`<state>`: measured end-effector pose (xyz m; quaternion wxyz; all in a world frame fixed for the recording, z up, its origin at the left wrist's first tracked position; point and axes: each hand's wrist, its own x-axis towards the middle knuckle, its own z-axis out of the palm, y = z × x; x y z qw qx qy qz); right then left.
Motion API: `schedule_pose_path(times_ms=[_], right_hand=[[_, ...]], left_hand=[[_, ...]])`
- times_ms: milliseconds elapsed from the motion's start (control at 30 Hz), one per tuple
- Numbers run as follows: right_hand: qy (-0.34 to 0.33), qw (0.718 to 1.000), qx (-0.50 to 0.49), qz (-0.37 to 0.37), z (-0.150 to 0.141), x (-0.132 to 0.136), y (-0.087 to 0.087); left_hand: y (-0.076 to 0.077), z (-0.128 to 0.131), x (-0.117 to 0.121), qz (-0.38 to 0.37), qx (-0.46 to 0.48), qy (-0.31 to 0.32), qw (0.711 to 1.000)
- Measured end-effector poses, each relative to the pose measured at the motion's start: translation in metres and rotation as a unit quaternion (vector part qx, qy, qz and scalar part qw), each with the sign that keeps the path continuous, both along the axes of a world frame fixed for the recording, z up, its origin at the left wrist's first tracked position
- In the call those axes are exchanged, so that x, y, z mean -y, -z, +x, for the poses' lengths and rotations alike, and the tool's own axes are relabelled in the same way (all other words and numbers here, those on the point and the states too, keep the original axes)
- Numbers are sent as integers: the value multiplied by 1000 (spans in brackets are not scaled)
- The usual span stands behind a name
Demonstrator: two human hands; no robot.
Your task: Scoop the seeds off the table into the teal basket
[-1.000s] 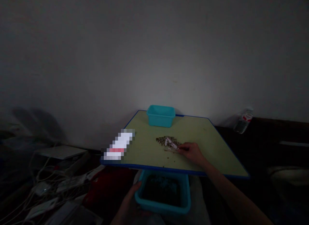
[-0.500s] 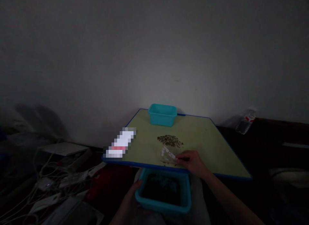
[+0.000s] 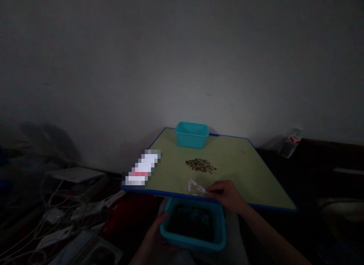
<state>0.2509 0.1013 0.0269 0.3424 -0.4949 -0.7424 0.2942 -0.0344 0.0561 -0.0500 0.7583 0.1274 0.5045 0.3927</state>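
Note:
In the head view, my left hand (image 3: 153,234) grips the left side of a turquoise plastic tub (image 3: 193,241), its fingers partly hidden beneath. Dark contents, too dim to identify, lie inside this tub, which sits just below the table's near edge. My right hand (image 3: 226,194) is closed in a pinch on a piece of clear plastic with white and pink markings (image 3: 196,186). That piece is low over the near edge of the table, above the tub. Beyond it, a flat pile of small brown and pale grains (image 3: 200,165) is spread on the tabletop.
A second turquoise tub (image 3: 192,140) stands at the back of the greenish table (image 3: 241,170) with blue edging. A blurred-out bright screen (image 3: 142,170) lies at the left. Tangled white cables (image 3: 57,212) are on the floor left; a plastic bottle (image 3: 290,143) stands right.
The clear plastic piece has moved slightly nearer to me, down toward the table's edge and the held tub. The grain pile and both tubs look almost unchanged.

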Motion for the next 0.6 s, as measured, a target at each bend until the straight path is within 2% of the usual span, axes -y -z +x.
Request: schedule_pose_path(times_ms=[167, 267, 433, 533, 600], right_hand=[[-19, 999, -23, -14, 2, 0, -1], [5, 999, -31, -10, 10, -4, -5], [131, 990, -40, 20, 50, -24, -11], [241, 970, -27, 24, 84, -37, -9], [286, 957, 10, 34, 102, -42, -6]], left_hand=[[-2, 0, 0, 5, -19, 23, 1000], [2, -2, -2, 1, -17, 24, 1000], [7, -4, -3, -2, 19, 23, 1000], [9, -5, -4, -8, 23, 16, 1000], [11, -4, -5, -8, 28, 11, 1000]])
